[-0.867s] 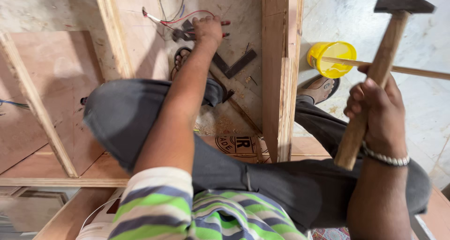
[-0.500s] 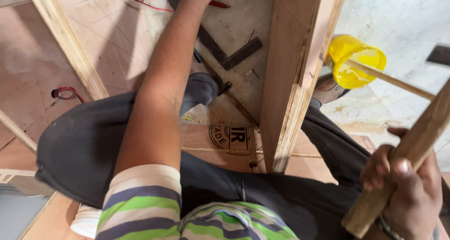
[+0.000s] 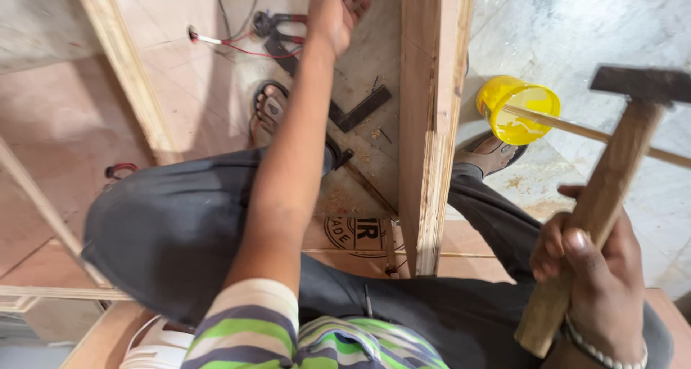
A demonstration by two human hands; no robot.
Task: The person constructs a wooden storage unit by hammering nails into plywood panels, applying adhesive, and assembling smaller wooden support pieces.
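At the right of the frame, the right hand (image 3: 594, 286) grips a hammer (image 3: 612, 189) with a pale wooden handle and dark metal head, raised upright. The left hand (image 3: 338, 9), fingers curled, grip unclear, reaches top centre near pliers (image 3: 277, 27). An upright plywood board (image 3: 428, 124) stands between them, a yellow tub (image 3: 515, 110) beyond.
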